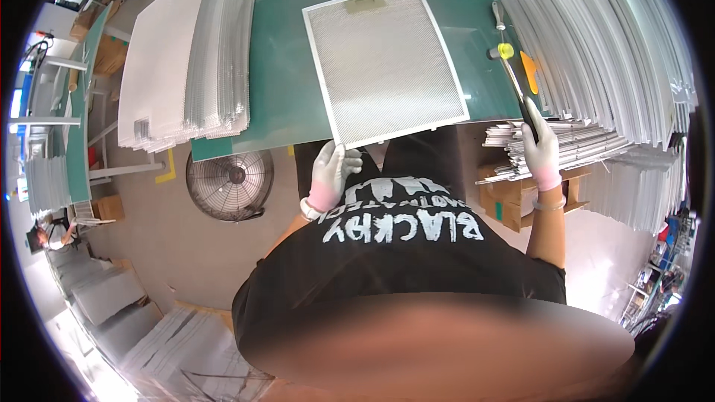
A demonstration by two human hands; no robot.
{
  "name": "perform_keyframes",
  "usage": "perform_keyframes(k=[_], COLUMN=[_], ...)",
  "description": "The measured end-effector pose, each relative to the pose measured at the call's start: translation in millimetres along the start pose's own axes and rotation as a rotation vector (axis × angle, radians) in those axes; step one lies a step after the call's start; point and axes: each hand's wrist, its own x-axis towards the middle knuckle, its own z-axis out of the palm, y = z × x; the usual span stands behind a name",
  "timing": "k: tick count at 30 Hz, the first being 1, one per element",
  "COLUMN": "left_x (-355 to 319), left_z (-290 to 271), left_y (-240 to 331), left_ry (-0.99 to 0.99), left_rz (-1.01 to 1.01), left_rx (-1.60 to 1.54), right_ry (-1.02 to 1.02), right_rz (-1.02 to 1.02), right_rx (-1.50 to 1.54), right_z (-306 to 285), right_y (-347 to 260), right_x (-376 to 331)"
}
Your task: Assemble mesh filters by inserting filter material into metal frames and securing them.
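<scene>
A framed metal mesh filter panel (383, 63) lies flat on the green worktable (283, 97), its near corner hanging over the table's front edge. My left hand (331, 173), in a light glove, pinches that near corner of the frame. My right hand (541, 150), also gloved, grips the black handle of a mallet (514, 78) whose yellow and clear head points away from me, beside the panel's right edge.
A stack of mesh sheets (186, 59) covers the table's left end. Piles of aluminium frames (603, 45) rise on the right, more on a cardboard box (514, 193). A floor fan (229, 182) stands under the table. An orange tool (528, 71) lies near the mallet.
</scene>
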Motion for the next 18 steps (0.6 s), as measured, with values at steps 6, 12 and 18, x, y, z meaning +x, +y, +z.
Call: perform_keyframes(k=[6, 12, 18], left_x=[-2, -60, -87], left_z=[10, -15, -21], left_y=[35, 151, 218], left_ry=[0.040, 0.057, -0.180], left_rz=[0.250, 0.519, 0.597], left_rx=[0.288, 0.496, 0.822], right_ry=[0.023, 0.228, -0.089], right_rz=[0.279, -0.089, -0.367], right_rx=[-0.377, -0.350, 0.527], right_z=[36, 61, 24], right_y=[23, 10, -62], right_x=[1, 61, 112])
